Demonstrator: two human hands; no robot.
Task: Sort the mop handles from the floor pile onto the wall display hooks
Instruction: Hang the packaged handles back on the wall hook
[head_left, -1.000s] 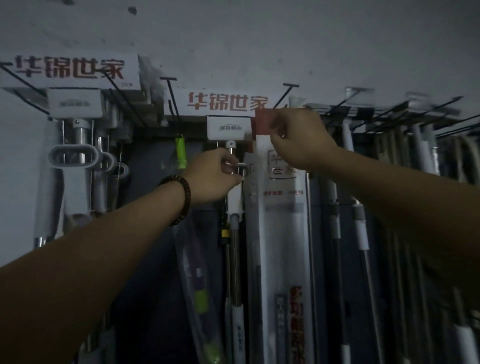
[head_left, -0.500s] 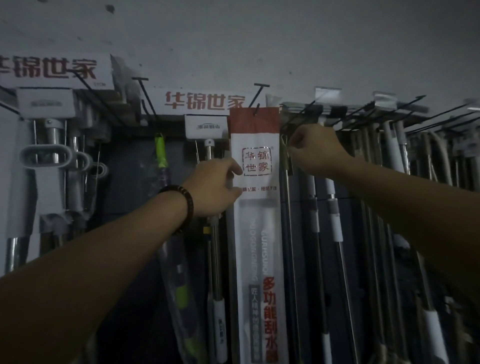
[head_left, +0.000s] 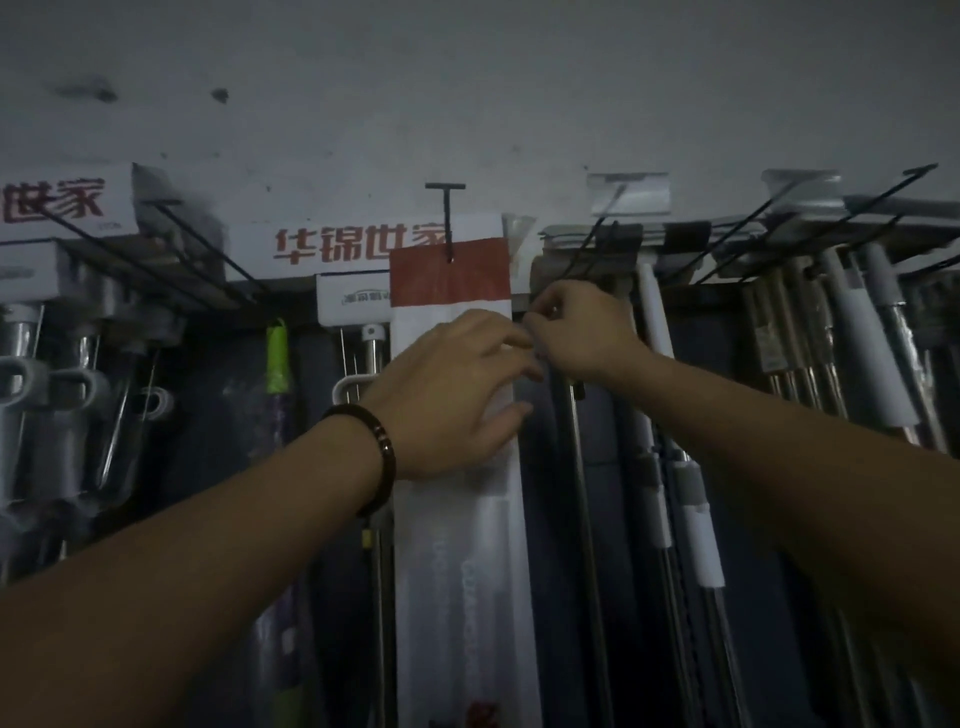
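A long white package with a red header (head_left: 449, 275) hangs from a black wall hook (head_left: 445, 208). My left hand (head_left: 447, 395), a dark bracelet on its wrist, lies across the package's front with fingers spread, the fingertips reaching its right edge. My right hand (head_left: 576, 332) is just right of that edge, fingers pinched at the top of a thin metal mop handle (head_left: 584, 493) that hangs straight down. The two hands' fingertips almost touch. What the right fingers pinch is partly hidden.
More handles hang in rows: grey-capped ones at the left (head_left: 62, 415), a green-tipped one (head_left: 277, 358), a steel one behind the package (head_left: 371, 343), white and steel poles at the right (head_left: 685, 509). Bare black hooks (head_left: 753, 218) jut out at the upper right. The room is dim.
My left hand left the steel handle beside the package and slid right across the package's front. My right hand let go of the red header and moved to the thin handle's top.
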